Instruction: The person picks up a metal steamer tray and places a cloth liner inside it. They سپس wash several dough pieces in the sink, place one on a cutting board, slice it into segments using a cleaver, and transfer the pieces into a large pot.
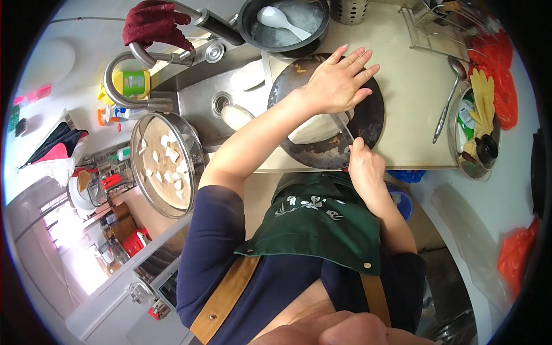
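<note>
A round dark chopping board [368,106] with worn patches lies on the counter in front of me. On it rests a large pale piece of food [313,131], smooth and whitish, whose kind I cannot make out. My right hand [366,167] is wrapped round the handle of a knife [343,127], its blade pointing away from me at the right end of the pale piece. My left hand [339,83] is stretched out with fingers apart over the far part of the board, beside the knife's far end. Whether its palm touches the blade is hidden.
Left of the board is a steel sink [195,86] holding similar pale pieces [237,117]. A round sieve [192,135] carries several white chunks. Behind the board stands a black pot [244,26] with a white rice paddle [282,22]. A ladle [443,109] lies at right.
</note>
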### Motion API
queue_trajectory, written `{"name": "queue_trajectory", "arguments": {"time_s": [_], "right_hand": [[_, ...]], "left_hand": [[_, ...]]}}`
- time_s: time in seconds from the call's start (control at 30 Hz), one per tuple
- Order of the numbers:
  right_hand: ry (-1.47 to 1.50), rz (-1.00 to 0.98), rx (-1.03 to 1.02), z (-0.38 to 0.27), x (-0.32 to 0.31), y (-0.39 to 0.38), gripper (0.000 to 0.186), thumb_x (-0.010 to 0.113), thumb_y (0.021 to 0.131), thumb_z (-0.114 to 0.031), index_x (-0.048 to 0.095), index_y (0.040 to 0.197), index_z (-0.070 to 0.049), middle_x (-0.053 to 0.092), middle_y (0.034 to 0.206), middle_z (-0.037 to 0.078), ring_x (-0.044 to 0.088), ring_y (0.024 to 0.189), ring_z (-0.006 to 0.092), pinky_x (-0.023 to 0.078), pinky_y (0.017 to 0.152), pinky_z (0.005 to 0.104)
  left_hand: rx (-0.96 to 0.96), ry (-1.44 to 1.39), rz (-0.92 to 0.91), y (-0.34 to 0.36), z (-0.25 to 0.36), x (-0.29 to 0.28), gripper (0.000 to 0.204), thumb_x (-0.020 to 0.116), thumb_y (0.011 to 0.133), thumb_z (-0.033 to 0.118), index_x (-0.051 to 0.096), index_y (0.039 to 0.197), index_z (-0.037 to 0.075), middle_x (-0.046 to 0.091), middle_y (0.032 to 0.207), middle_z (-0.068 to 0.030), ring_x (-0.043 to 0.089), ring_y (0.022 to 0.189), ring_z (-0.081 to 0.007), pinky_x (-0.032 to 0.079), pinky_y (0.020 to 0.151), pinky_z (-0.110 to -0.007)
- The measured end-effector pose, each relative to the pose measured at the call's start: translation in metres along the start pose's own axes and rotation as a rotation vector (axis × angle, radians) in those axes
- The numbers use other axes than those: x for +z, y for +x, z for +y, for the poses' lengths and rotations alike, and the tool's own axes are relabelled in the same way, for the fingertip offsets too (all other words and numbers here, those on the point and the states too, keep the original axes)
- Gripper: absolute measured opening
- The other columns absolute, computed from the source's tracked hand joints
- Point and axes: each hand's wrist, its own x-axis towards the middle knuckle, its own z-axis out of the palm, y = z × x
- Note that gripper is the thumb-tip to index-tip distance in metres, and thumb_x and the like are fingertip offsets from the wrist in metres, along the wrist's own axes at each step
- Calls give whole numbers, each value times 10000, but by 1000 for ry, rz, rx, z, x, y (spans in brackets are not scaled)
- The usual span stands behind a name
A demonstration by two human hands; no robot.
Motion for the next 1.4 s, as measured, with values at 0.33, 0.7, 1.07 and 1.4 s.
{"name": "queue_trajectory", "arguments": {"time_s": [0.33, 0.7, 1.07, 1.4], "right_hand": [[19, -56, 10, 6, 1, 4, 114, 575, 803, -58, 462, 808, -47, 611, 639, 110, 653, 572, 267, 521, 495, 345], [-20, 53, -46, 7, 22, -2, 78, 551, 776, -28, 477, 795, -43, 617, 643, 123, 650, 550, 262, 521, 477, 341], [-96, 45, -42, 3, 28, -5, 36, 533, 803, -45, 499, 809, -36, 617, 632, 129, 655, 545, 284, 525, 476, 356], [-171, -3, -17, 5, 54, -2, 51, 542, 807, -71, 491, 803, -65, 616, 646, 107, 660, 552, 252, 527, 468, 332]], "left_hand": [[25, -19, -137, -9, 2, 37, 513, 388, 967, 396, 429, 1386, 102, 380, 1449, -162, 319, 1370, -301, 206, 1129, -481], [23, 3, -100, -13, 11, 38, 546, 380, 960, 412, 402, 1402, 92, 380, 1456, -154, 322, 1372, -283, 185, 1137, -471], [-16, 25, -65, -25, 28, 46, 508, 402, 957, 356, 401, 1403, 113, 368, 1466, -141, 313, 1376, -292, 185, 1127, -490], [-16, -2, -191, -36, 6, 74, 549, 372, 969, 379, 347, 1439, 96, 316, 1494, -160, 285, 1393, -302, 170, 1140, -482]]}}
